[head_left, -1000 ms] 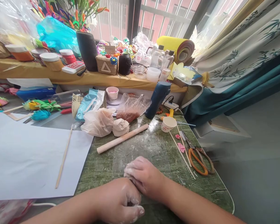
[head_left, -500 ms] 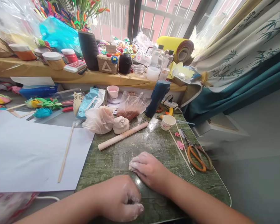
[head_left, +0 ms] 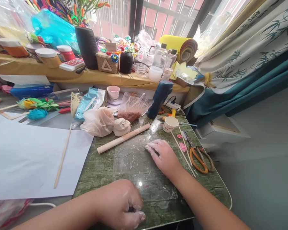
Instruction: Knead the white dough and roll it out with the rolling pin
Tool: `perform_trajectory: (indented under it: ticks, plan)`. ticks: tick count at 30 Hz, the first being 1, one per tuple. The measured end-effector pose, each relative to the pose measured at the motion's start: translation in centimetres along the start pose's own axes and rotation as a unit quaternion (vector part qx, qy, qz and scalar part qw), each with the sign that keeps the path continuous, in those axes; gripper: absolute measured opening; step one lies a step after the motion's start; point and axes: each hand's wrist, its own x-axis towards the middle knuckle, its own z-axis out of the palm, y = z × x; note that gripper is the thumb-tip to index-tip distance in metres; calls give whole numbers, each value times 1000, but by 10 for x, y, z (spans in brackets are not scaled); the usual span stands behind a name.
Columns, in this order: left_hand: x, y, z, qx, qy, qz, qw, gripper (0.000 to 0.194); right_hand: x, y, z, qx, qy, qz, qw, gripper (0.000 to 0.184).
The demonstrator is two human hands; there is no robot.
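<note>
Right hand laid flat on clear sheet, fingers together, near rolling pin, left hand curled closed at table edge, contents unseen.

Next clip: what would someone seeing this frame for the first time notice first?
Two flour-dusted hands over the green table: the right hand lies flat on a clear sheet, and the left hand is curled into a fist at the near edge. Just beyond them a wooden rolling pin lies slantwise beside a pale dough lump, with orange-handled scissors to the right.
</note>
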Motion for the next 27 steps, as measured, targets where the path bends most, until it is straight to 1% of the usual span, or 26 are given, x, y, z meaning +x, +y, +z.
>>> perform_trajectory:
  ticks: [3,6,8,9,10,12,14,16,18,19,20,21,22,24,25,26,27]
  plan:
    - [1,-1,2,8,3,5,1000,41,-8,-6,10,1,-15,5,1000,22]
    - [0,-3,4,18,1,-3,1000,41,-24,-28,18,48,-65,-32,996,23]
    - [-1,-3,5,28,-1,-7,1000,41,-39,-40,13,74,-102,-66,990,23]
    - [-1,-2,5,33,-1,-7,999,41,-46,-42,8,78,-119,-82,986,23]
    - [-2,-2,5,36,-2,-5,999,41,-52,-41,0,78,-133,-98,983,23]
    - [-3,0,5,36,-4,3,999,41,-59,-30,-14,71,-153,-116,979,24]
    - [-3,0,5,31,-6,11,999,41,-57,-14,-23,63,-147,-103,982,23]
    - [-3,0,5,27,-8,13,1000,41,-49,-2,-21,47,-101,-58,992,22]
    - [-2,-1,6,27,-6,5,1000,41,-42,-2,-9,23,-37,-8,999,22]
    - [-2,-1,6,27,-4,-1,1000,41,-41,-6,-3,16,-12,7,1000,23]
    - [-2,-1,6,26,0,-8,1000,41,-41,-12,3,17,0,12,1000,23]
    - [-1,-1,6,27,3,-15,1000,41,-44,-17,7,29,-9,4,1000,24]
    - [-1,-1,6,26,4,-20,999,41,-47,-22,8,44,-31,-13,998,25]
    - [-1,-1,5,24,1,-25,999,42,-54,-25,4,65,-87,-51,993,24]
    - [-1,0,5,22,-2,-27,999,42,-57,-24,0,66,-102,-61,991,23]
    - [-1,0,4,20,-5,-29,999,42,-59,-22,-4,60,-100,-58,991,22]
    - [-1,0,4,18,-7,-31,999,42,-60,-20,-6,48,-82,-46,994,22]
